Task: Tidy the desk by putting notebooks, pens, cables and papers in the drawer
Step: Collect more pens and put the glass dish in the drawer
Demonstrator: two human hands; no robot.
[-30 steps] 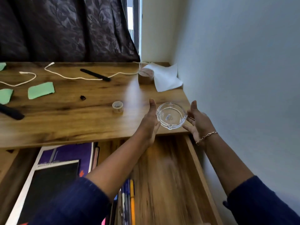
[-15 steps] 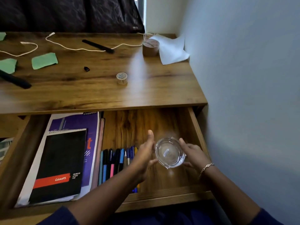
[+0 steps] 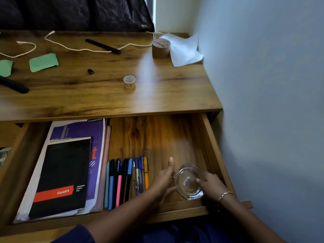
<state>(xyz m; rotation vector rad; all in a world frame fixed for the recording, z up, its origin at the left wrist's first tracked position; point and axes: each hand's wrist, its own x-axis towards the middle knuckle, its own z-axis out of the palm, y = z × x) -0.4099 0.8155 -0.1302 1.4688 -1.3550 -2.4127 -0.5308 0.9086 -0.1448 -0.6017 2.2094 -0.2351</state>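
Pinching a glass ashtray (image 3: 188, 182) from both sides: left hand (image 3: 164, 181) fingers curled against its left rim with the thumb poking straight up, right hand (image 3: 212, 185) fingers hooked over the right rim. Holding it low in the drawer (image 3: 213, 149), front right corner. Can't tell if it's touching the drawer floor or just above it. Got pens (image 3: 126, 181) lined up side by side mid-drawer, just left of the left hand, and notebooks (image 3: 70, 169) stacked at the drawer's left end. Up on the desk (image 3: 105, 99) above the drawer: a white cable (image 3: 78, 49), a black pen (image 3: 103, 46), green papers (image 3: 43, 62), a white paper (image 3: 184, 50) over the drawer's right end, plus a brown tape roll (image 3: 161, 48) touching it and a small tape roll (image 3: 129, 81) nearer the front edge.
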